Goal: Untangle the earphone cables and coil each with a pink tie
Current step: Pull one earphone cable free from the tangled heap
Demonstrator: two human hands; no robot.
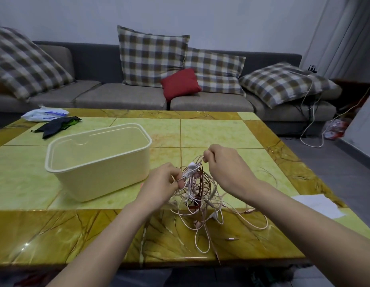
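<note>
White plastic, a crumpled bag (45,113), lies at the far left corner of the desk (221,131), with one dark cloth (55,126) just beside it. Nearer stands one cream box (97,160), open-topped, and nothing shows inside it.

Next comes the left grip (159,183), a bare hand with fingers curled, pinching a few strands at the left side of the earphone tangle (198,195). The tangle is one clump, half lifted between the two hands. Its upper part is in the air and its lower loops trail on the desk toward the front edge. I judge it very light, limp and a little springy. Thin cords like these slide easily through fingers yet snag on each other. Hard pulling would likely tighten the knots and strain the joints at the buds. The better hold is probably at an end piece such as the white earbud (191,165) or the loose jack plug (231,238), fed back through the loops.

How many cables there are cannot be counted. White, pale pink and reddish-brown strands show, which suggests at least three. I cannot make out any pink tie for sure.

Above and right of the clump, the right grip (227,168) is also closed, pinching a strand and drawing it upward. That makes two hands, both holding cable. One white paper sheet (318,206) lies at the desk's right edge.
</note>
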